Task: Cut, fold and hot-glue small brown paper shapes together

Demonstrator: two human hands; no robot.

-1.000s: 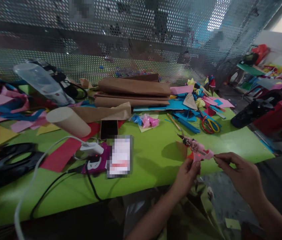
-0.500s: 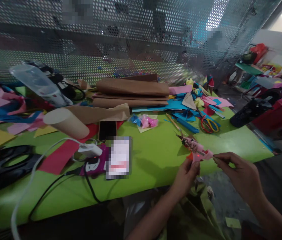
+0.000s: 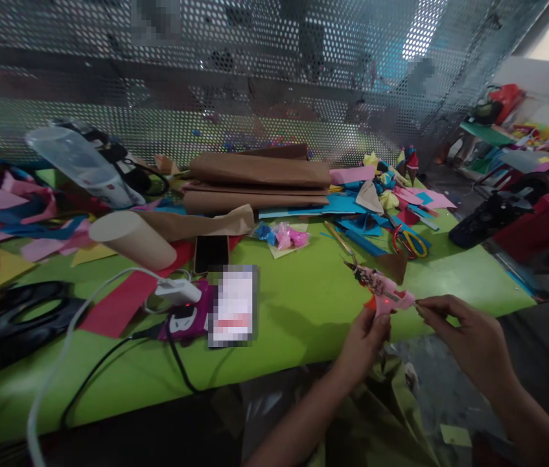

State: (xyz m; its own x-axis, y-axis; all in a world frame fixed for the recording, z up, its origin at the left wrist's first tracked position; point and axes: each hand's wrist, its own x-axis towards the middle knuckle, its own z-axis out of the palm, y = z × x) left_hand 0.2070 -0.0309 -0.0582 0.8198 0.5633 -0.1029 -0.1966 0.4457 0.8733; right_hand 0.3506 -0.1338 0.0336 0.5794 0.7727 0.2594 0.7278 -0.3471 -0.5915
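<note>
My left hand [image 3: 364, 340] is closed round the grip of a small pink glue gun [image 3: 384, 290] just over the front edge of the green table [image 3: 298, 311]. The gun's nozzle points up and to the left, and a small red light glows on its body. My right hand [image 3: 468, 344] pinches the back end of the gun, where a thin stick seems to enter; I cannot make the stick out clearly. A small brown paper piece [image 3: 395, 264] lies on the table just behind the gun.
Red-and-yellow scissors [image 3: 408, 243], blue and pink paper scraps [image 3: 352, 224], brown paper rolls [image 3: 259, 170], a cardboard cone [image 3: 131, 239], a dark phone [image 3: 210, 253], a white charger [image 3: 177, 290] with cables and a clear bottle [image 3: 82, 162] crowd the table. A perforated metal screen [image 3: 255, 78] rises behind.
The brown paper piece that stood left of the gun's nozzle now lies behind the gun to the right. Both hands stay on the glue gun in nearly the same place.
</note>
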